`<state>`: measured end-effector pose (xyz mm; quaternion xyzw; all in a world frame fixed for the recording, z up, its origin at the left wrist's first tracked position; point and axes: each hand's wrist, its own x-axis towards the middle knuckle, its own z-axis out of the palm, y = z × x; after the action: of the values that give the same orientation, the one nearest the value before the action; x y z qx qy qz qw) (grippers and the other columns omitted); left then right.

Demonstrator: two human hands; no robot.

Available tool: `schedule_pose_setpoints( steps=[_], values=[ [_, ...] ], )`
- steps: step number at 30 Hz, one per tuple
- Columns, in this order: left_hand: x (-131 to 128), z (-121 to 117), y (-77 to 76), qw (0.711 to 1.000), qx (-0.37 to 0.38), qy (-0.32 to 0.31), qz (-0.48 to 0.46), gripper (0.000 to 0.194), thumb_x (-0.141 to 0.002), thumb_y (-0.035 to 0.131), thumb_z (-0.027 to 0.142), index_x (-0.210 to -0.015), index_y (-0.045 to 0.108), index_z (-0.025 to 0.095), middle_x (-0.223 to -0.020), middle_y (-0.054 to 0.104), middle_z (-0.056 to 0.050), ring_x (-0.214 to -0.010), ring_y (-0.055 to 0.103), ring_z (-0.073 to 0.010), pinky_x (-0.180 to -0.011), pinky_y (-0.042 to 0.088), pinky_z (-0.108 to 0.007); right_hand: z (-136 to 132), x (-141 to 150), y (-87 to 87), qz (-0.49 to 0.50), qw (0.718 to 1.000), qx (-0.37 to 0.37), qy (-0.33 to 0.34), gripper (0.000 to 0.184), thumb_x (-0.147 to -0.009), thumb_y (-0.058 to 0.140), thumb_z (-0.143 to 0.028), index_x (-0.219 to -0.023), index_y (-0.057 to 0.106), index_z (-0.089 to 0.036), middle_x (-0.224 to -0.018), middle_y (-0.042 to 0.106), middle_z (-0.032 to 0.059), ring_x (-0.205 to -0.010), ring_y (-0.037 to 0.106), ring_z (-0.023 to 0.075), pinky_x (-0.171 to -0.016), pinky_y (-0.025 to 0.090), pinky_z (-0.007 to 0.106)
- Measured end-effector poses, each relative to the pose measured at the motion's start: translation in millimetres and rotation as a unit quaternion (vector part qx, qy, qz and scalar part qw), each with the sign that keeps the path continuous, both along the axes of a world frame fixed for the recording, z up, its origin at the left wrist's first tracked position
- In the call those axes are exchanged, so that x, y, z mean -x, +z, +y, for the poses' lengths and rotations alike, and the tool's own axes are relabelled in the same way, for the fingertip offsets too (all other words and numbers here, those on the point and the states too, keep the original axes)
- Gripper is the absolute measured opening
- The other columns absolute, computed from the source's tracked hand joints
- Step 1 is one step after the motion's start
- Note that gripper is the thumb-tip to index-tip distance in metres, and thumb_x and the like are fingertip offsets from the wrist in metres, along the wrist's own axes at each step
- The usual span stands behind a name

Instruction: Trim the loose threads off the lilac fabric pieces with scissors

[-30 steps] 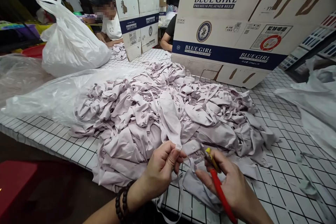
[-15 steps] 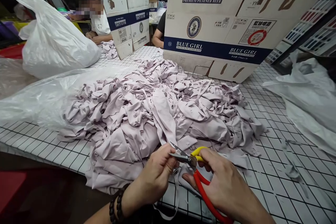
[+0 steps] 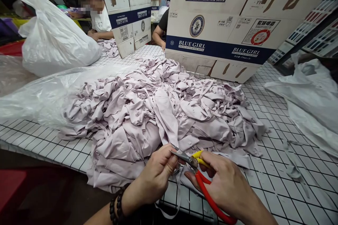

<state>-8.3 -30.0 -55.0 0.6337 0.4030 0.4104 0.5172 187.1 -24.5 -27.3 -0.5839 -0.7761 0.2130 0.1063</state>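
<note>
My left hand, with dark beads on its wrist, pinches the end of a pale mauve fabric piece that leads back into the pile. A thin fabric strip loops down below the fingers. Scissors with one red and one yellow handle are gripped in my right hand. Their blades lie nearly together, tips right at my left fingertips. How much cloth sits between the blades is hidden. Directly beyond both hands spreads a big heap of mauve fabric pieces.
Behind the heap stands a large beer carton, with a smaller carton farther left. White plastic bags lie at both sides. Scraps dot the grid-patterned table. Two people sit across the table.
The scissor blades have closed from a slight gap to nearly together at my left fingertips. Both hands stay in almost the same place, and the view has shifted slightly.
</note>
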Motion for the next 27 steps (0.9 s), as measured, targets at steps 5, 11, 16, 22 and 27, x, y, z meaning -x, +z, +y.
schedule_pose_setpoints(
  steps=[5, 11, 16, 22, 27],
  values=[
    [2, -1, -1.9, 0.999, 0.03, -0.002, -0.016, 0.031, -0.101, 0.038, 0.034, -0.086, 0.058, 0.016, -0.079, 0.049, -0.001, -0.067, 0.045, -0.0112, -0.063, 0.039, -0.023, 0, -2, -5.8, -0.011, 0.999, -0.036, 0.011, 0.034, -0.072, 0.069, -0.04, -0.06, 0.041, -0.024, -0.053, 0.047, -0.0047, -0.047, 0.042, 0.0128, -0.045, 0.03, 0.024],
    [3, 0, -0.9, 0.999, 0.043, -0.009, -0.013, 0.033, -0.1, 0.039, 0.037, -0.086, 0.06, 0.015, -0.078, 0.048, -0.001, -0.066, 0.045, -0.0106, -0.063, 0.039, -0.023, 2, -5, -10.6, 0.029, 0.999, -0.014, -0.004, 0.042, -0.07, 0.07, -0.041, -0.056, 0.036, -0.023, -0.05, 0.041, -0.0058, -0.047, 0.036, 0.0112, -0.046, 0.025, 0.024],
    [2, 2, 1.2, 0.998, 0.063, -0.004, -0.018, 0.034, -0.1, 0.039, 0.038, -0.085, 0.059, 0.015, -0.074, 0.048, 0.0, -0.064, 0.048, -0.011, -0.063, 0.04, -0.024, 6, -17, -18.0, 0.256, 0.939, 0.218, -0.068, 0.047, -0.072, 0.067, -0.059, -0.056, 0.041, -0.022, -0.049, 0.038, -0.0066, -0.046, 0.033, 0.0098, -0.044, 0.027, 0.023],
    [-17, -7, -2.0, 0.999, -0.007, -0.036, 0.019, 0.031, -0.1, 0.038, 0.03, -0.085, 0.061, 0.015, -0.081, 0.057, -0.005, -0.075, 0.055, -0.0143, -0.072, 0.045, -0.026, 19, 13, -31.7, 0.555, 0.741, 0.353, -0.136, 0.044, -0.071, 0.068, -0.063, -0.07, 0.058, -0.02, -0.059, 0.054, -0.0026, -0.053, 0.052, 0.0137, -0.054, 0.047, 0.028],
    [0, -9, 7.5, 0.986, -0.106, -0.036, 0.124, 0.023, -0.098, 0.043, 0.021, -0.103, 0.065, 0.017, -0.118, 0.061, -0.012, -0.108, 0.058, -0.0201, -0.095, 0.047, -0.032, 32, 27, -33.9, 0.595, 0.731, 0.267, -0.203, 0.039, -0.055, 0.087, -0.035, -0.073, 0.056, -0.021, -0.062, 0.056, -0.0047, -0.052, 0.052, 0.0116, -0.048, 0.045, 0.024]
  ],
)
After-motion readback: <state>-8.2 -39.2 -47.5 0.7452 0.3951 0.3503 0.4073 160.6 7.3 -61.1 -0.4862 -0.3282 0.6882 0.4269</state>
